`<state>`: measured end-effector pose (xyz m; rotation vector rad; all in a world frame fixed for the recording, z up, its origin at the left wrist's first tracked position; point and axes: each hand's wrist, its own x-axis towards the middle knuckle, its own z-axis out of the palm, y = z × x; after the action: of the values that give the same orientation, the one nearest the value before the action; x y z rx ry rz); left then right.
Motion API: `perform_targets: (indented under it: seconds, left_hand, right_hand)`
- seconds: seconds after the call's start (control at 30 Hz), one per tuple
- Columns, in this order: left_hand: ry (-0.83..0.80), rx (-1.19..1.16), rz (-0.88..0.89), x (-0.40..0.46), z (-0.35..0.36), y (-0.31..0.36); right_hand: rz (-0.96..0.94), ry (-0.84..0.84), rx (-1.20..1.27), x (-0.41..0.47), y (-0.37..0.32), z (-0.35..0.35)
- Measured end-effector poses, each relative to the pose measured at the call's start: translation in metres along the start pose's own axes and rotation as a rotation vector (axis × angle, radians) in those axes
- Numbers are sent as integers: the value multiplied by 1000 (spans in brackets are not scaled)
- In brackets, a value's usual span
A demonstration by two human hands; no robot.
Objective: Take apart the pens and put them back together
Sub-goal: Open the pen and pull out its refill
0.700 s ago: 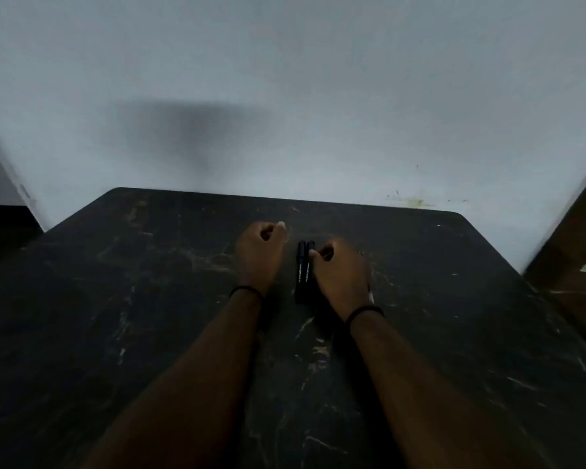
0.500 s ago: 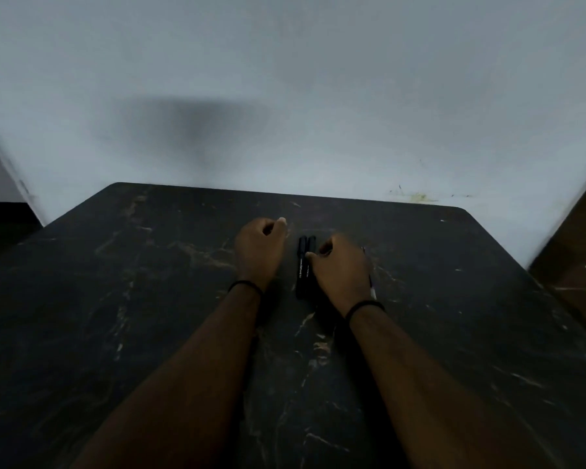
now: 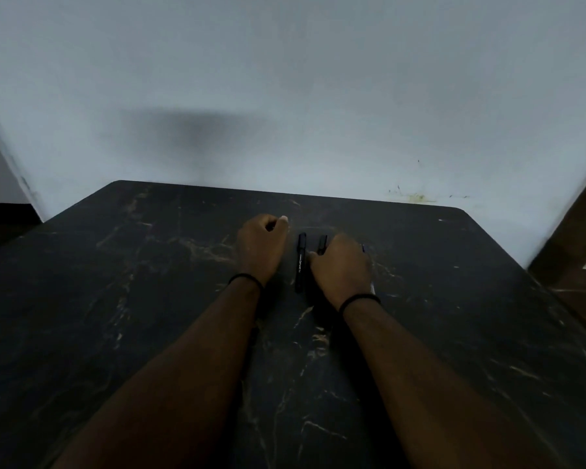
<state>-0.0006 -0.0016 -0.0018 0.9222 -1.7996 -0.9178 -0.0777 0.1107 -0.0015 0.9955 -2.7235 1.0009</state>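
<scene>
A black pen [image 3: 300, 262] with white print lies on the dark table between my hands, pointing away from me. A second black pen [image 3: 322, 244] shows only its far end, sticking out from under my right hand [image 3: 342, 267], whose fingers curl over it. A hand's width to the left, my left hand [image 3: 263, 247] rests on the table as a fist with the thumb on top, holding nothing that I can see. A third pen [image 3: 372, 286], pale with a blue tip, peeks out from behind the right side of my right hand.
The dark marbled table [image 3: 149, 299] runs up to a pale wall [image 3: 285, 96] at the back. A brown piece of furniture [image 3: 575, 258] stands off the table's right edge. Both wrists wear a thin black band.
The two black pens lay side by side before. Now the right one has shifted to the right under my right hand, leaving a gap between them. My left hand has stayed put.
</scene>
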Motion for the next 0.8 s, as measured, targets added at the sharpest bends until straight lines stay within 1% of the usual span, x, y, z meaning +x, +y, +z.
perform_targets:
  seconds: [0.1,0.2,0.27,0.37,0.47,0.53,0.6,0.67,0.73,0.8]
  left_hand:
    - [2,-3,8,-2,-3,0]
    - [-16,-4,6,-1,-1,-1]
    - [-22,-19,9,-3,-2,-1]
    - [-37,-99,6,-9,-8,2]
    - [-59,-333,-64,-16,-14,6]
    - [-62,-399,-91,-21,-16,8]
    - [-66,-391,-83,-26,-18,10]
    - [-72,-334,-40,-28,-19,11]
    - [-80,-253,15,-27,-19,9]
    - [-79,-163,63,-25,-18,6]
  right_hand:
    - [-22,-29,-50,-2,0,-5]
    - [21,-47,-24,1,2,-4]
    - [41,-22,34,-2,4,-2]
    - [5,57,162,-14,5,-5]
    - [-153,186,139,-30,1,-9]
    - [-288,244,61,-39,-3,-10]
    - [-387,211,3,-43,-4,-8]
    - [-461,153,-34,-44,-4,-7]
    - [-526,148,-59,-47,-5,-8]
    - [-550,172,-67,-49,-7,-8]
